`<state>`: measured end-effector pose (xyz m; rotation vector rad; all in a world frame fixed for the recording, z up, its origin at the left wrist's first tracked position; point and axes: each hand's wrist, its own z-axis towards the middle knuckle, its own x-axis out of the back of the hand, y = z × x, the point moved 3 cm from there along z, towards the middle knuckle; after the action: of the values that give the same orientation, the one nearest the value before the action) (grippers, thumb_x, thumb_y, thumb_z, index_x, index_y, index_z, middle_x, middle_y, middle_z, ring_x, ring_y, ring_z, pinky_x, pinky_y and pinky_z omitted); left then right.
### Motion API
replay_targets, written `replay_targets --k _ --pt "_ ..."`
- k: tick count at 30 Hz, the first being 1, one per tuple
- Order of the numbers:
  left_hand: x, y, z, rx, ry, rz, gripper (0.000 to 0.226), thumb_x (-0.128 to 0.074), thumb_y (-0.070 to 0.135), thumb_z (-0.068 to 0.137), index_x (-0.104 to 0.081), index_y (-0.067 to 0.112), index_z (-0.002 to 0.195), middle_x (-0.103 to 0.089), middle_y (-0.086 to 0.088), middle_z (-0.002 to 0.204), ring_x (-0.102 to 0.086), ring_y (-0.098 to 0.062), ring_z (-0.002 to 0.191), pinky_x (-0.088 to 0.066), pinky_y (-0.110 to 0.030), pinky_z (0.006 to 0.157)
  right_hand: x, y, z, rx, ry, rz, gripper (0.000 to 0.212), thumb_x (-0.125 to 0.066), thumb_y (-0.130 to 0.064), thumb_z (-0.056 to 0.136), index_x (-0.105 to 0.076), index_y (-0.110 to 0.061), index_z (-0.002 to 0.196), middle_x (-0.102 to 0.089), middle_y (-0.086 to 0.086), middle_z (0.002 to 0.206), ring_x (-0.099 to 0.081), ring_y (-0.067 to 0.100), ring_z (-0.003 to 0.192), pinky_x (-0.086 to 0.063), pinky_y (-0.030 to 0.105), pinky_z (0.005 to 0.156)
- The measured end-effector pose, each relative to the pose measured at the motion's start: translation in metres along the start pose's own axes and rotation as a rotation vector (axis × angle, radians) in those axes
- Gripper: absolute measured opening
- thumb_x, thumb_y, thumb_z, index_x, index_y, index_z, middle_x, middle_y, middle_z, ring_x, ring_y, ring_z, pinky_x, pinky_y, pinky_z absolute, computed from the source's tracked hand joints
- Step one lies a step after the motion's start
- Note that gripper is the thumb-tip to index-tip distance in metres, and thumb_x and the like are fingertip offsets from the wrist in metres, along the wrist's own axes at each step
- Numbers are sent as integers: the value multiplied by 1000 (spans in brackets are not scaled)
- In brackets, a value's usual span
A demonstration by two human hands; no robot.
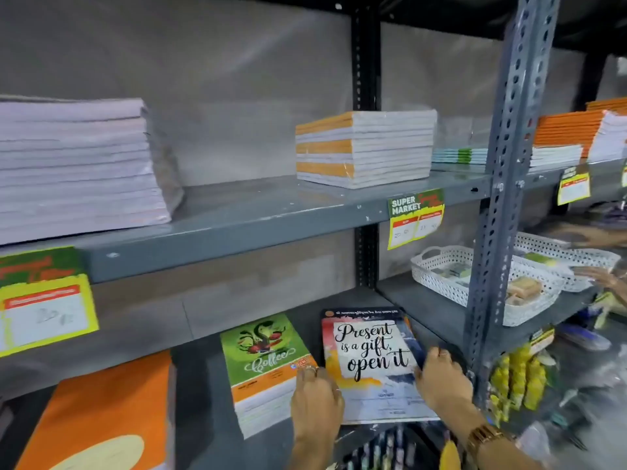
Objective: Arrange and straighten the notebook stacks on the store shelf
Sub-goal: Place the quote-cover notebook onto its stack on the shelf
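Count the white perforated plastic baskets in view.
2. Both sit on the lower right shelf: the nearer white perforated plastic basket left of the upright post, the farther basket behind it; others may be hidden.

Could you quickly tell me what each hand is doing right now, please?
Left hand: open, fingers resting on the left edge of the "Present is a gift" notebook stack.
Right hand: open, pressing the stack's right edge.

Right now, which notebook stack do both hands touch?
The stack with the "Present is a gift, open it" cover: left hand on its left edge, right hand on its right. The green Coffee stack lies beside it.
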<state>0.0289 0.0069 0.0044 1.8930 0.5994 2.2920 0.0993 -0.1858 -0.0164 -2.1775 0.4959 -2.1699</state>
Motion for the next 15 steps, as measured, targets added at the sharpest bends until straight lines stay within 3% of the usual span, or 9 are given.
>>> replay_targets --k 3,7,9,11,13,15 --pt "-12 7 11 95 -10 -25 28 -42 23 94 -56 7 112 -57 -9 116 -60 -23 105 -52 -31 85 -8 11 10 -102 -54 115 46 -42 -38 95 -42 -3 125 -53 13 129 -55 31 117 -47 38 90" --pt "-32 5 15 268 -248 -91 45 -47 37 91 -48 6 124 -57 -8 124 -58 -24 113 -51 -34 89 -16 14 16 -86 -177 208 34 -44 -41 94 -57 -9 92 -64 10 96 -63 29 99 -44 30 71" --pt "-37 -1 19 314 -296 -160 41 -54 36 88 -53 7 117 -61 -7 120 -60 -24 109 -52 -33 86 -15 15 18 -106 -173 230 33 -47 -41 93 -58 -10 93 -67 12 107 -63 29 101 -45 31 74" --pt "-35 -3 20 345 -288 -239 27 -59 30 85 -58 9 101 -65 -8 108 -63 -24 100 -52 -33 82 -12 15 20 -133 -137 265 36 -48 -35 92 -61 -5 108 -64 15 118 -60 31 108 -47 34 84" --pt "-34 -4 23 370 -279 -400 16 -63 23 82 -52 13 76 -63 -7 86 -62 -23 83 -53 -31 74 -9 13 20 -165 -106 318 36 -48 -24 92 -58 1 116 -60 20 125 -57 34 114 -46 35 90" --pt "-33 0 27 380 -263 -542 26 -62 17 83 -45 14 64 -57 -4 66 -59 -20 60 -50 -28 56 -4 12 20 -203 -67 365 35 -47 -19 92 -54 4 118 -58 22 127 -55 36 116 -45 35 90"
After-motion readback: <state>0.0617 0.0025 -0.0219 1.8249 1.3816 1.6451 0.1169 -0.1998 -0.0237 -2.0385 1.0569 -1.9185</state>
